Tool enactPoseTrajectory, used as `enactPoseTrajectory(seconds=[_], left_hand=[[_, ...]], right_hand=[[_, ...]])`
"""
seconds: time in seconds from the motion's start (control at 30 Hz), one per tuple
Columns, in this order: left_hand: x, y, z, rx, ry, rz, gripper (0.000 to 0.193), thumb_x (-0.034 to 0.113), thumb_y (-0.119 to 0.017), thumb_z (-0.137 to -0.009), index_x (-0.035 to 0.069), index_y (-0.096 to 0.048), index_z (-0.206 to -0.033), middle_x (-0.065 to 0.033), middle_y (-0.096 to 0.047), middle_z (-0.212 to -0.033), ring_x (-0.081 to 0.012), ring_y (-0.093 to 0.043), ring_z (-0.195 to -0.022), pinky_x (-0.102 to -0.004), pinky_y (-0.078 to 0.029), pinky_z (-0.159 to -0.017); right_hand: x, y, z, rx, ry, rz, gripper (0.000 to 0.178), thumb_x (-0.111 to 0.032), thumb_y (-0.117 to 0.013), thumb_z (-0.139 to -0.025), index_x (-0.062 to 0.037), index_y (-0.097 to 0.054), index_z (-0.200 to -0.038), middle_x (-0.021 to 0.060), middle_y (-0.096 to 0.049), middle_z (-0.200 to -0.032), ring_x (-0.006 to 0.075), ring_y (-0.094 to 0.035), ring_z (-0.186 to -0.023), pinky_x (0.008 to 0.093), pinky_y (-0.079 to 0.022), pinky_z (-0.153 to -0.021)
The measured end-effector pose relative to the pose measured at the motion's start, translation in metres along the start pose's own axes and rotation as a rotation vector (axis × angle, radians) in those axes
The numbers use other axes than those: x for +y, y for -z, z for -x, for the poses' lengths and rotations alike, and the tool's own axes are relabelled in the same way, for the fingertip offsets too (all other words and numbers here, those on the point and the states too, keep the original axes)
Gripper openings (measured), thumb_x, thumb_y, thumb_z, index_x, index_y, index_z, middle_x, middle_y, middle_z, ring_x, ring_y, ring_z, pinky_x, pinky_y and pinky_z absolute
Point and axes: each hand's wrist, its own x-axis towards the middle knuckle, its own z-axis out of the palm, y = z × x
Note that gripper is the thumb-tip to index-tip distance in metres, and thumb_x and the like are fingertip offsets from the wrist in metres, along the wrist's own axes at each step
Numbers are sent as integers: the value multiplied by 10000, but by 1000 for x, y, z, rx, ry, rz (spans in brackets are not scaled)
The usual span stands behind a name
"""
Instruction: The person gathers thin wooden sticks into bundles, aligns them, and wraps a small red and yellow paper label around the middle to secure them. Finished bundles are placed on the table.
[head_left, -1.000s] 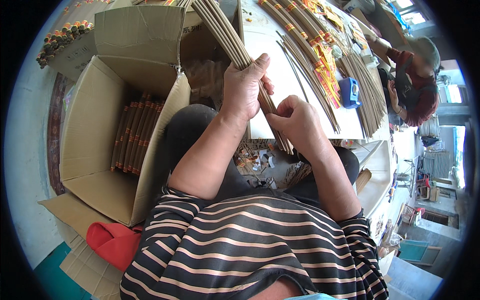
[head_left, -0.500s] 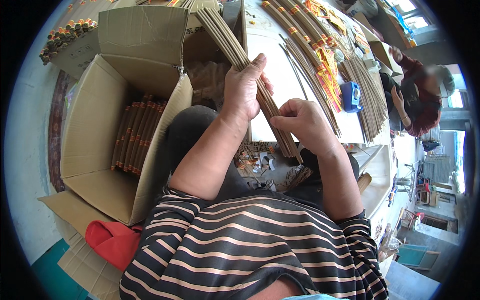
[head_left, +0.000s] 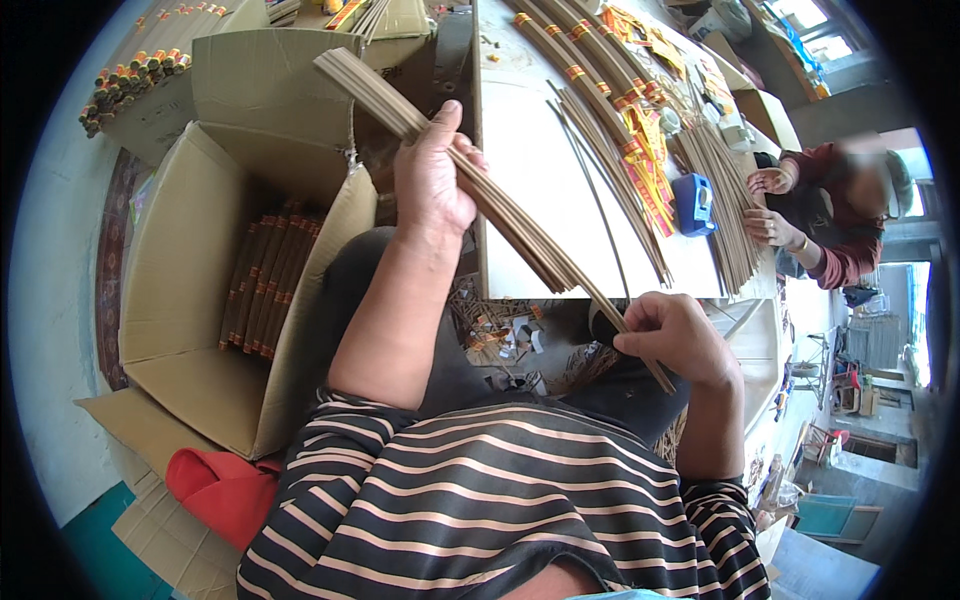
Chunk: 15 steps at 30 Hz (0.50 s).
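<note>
My left hand (head_left: 432,185) is closed around a bundle of thin brown incense sticks (head_left: 512,232), held slanting above my lap and the near table edge. One or two sticks (head_left: 600,300) stick out well past the lower right end of that bundle. My right hand (head_left: 685,342) pinches these protruding sticks between thumb and fingers. Their tips reach just beyond the pinch, near my right thigh. On the white table (head_left: 540,150) beside my hands lie a few loose sticks (head_left: 592,165).
An open cardboard box (head_left: 160,270) at left holds banded incense bundles (head_left: 270,280). Longer banded bundles (head_left: 575,70), yellow-red paper bands (head_left: 648,175), a blue tape dispenser (head_left: 692,205) and a stick pile (head_left: 730,220) cover the table's far side. A co-worker (head_left: 840,210) sits at right, both hands at that pile.
My left hand has shifted left with the bundle. My right hand has moved down and right, drawing one or two sticks partly out. The co-worker's hands have come to the stick pile.
</note>
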Motion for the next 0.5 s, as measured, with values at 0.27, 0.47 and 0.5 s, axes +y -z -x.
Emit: enactPoseTrajectory(seconds=[0.27,0.47,0.5], left_hand=[[0,-6,-4,-30,25,-25,276,163,-620,-840,129,-450,-625,11,-451,-537,-118,-458,-473,-255,-379,-453],[-16,-15,0,-100,77,-77,274,167,-616,-844,137,-454,-626,17,-457,-546,-113,-453,-481,-257,-379,-466],[-18,-17,1,-89,79,-89,271,168,-616,-845,136,-457,-629,17,-459,-549,-113,-453,-481,-259,-378,-468]], right_hand=[[54,22,-23,188,-19,-110,188,-138,-709,-705,9,-597,-738,14,-552,-639,81,-495,-599,246,-413,-543],[90,6,-118,361,43,22,243,-191,-660,-702,43,-614,-750,130,-609,-654,197,-591,-621,327,-464,-589],[91,3,-125,398,27,95,248,-201,-659,-710,37,-621,-765,149,-621,-674,226,-612,-645,342,-473,-612]])
